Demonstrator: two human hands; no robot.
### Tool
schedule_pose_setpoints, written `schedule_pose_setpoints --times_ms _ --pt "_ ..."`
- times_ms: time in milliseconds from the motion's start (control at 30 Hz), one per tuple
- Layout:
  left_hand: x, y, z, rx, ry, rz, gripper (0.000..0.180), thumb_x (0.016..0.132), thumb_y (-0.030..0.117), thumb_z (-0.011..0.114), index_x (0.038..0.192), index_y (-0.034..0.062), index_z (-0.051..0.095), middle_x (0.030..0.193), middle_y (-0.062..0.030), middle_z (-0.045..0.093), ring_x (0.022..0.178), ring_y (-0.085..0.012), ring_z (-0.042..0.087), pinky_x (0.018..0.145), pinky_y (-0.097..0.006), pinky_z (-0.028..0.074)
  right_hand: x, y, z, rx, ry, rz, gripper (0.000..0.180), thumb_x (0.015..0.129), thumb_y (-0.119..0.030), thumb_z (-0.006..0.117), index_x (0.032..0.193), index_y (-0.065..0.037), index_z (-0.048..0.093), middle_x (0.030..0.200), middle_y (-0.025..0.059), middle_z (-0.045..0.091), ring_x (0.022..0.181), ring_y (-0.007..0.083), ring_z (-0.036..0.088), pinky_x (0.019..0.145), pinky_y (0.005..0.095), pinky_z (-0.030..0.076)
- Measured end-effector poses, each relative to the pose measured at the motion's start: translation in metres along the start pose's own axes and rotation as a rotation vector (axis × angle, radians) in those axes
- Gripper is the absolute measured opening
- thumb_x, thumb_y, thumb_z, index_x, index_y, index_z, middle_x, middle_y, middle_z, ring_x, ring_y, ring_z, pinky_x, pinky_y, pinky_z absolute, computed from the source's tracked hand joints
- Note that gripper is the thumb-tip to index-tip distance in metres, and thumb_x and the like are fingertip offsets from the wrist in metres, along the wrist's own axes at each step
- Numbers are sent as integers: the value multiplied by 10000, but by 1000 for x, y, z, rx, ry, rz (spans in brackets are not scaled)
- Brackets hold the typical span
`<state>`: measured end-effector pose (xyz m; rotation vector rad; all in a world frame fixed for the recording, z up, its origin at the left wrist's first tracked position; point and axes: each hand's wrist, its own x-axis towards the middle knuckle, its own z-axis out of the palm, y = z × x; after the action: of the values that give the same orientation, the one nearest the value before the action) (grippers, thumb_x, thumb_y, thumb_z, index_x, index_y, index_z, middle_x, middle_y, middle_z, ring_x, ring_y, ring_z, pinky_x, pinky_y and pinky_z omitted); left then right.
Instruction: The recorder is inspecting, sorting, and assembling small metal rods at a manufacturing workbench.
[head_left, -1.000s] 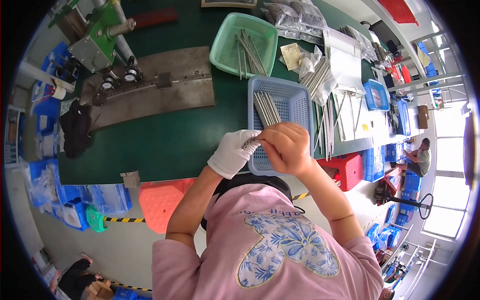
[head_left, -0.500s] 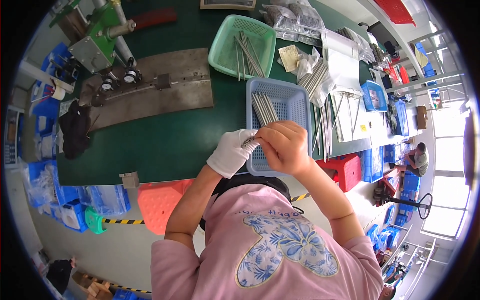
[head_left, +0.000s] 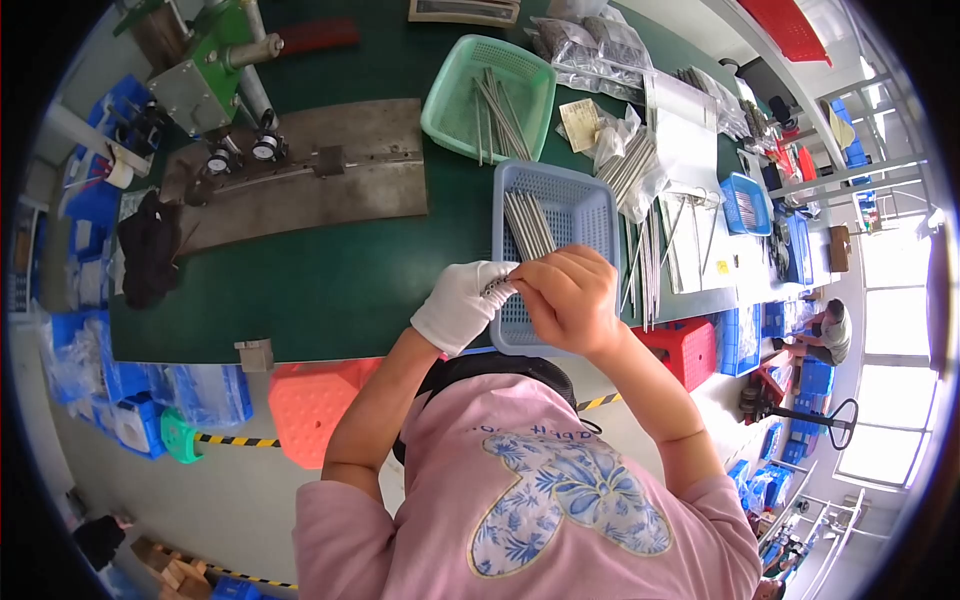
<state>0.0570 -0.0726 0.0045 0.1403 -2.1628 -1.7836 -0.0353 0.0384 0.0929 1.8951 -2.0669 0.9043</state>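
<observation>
My left hand (head_left: 460, 306), in a white glove, is closed around a small bundle of metal rods (head_left: 494, 287); only their ends show past the fingers. Against those ends, the bare fingers of my right hand (head_left: 572, 300) are pinched together, and what they hold is hidden. Both hands are over the near part of a blue-grey plastic basket (head_left: 608, 215). Several steel rods (head_left: 528, 224) lie side by side in it, just beyond my hands.
A green basket (head_left: 440, 105) with a few thin rods stands behind. To the left are a steel plate (head_left: 385, 195), dial gauges (head_left: 266, 148) and a green stand (head_left: 195, 95). More rods (head_left: 630, 170) and bagged parts (head_left: 610, 45) lie right. Red stools (head_left: 310, 410) stand below the table edge.
My view has shifted slightly, so the table things appear a little lower. Both hands keep nearly the same hold at the rod ends.
</observation>
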Motion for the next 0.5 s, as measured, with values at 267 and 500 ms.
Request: schedule_pose_setpoints --times_ms 267,500 --pt "-1 3 -1 84 30 45 170 804 164 592 896 22 608 770 -161 606 685 -320 581 591 -347 457 -4 1 4 34 36 -54 162 627 -16 587 780 -50 546 650 59 568 571 225 578 594 317 499" --pt "1 -1 2 31 109 129 172 819 194 575 870 32 605 756 -168 598 684 -331 571 581 -362 451 9 -5 -6 21 239 -136 129 663 11 577 776 -38 538 645 75 569 563 257 574 576 321 497"
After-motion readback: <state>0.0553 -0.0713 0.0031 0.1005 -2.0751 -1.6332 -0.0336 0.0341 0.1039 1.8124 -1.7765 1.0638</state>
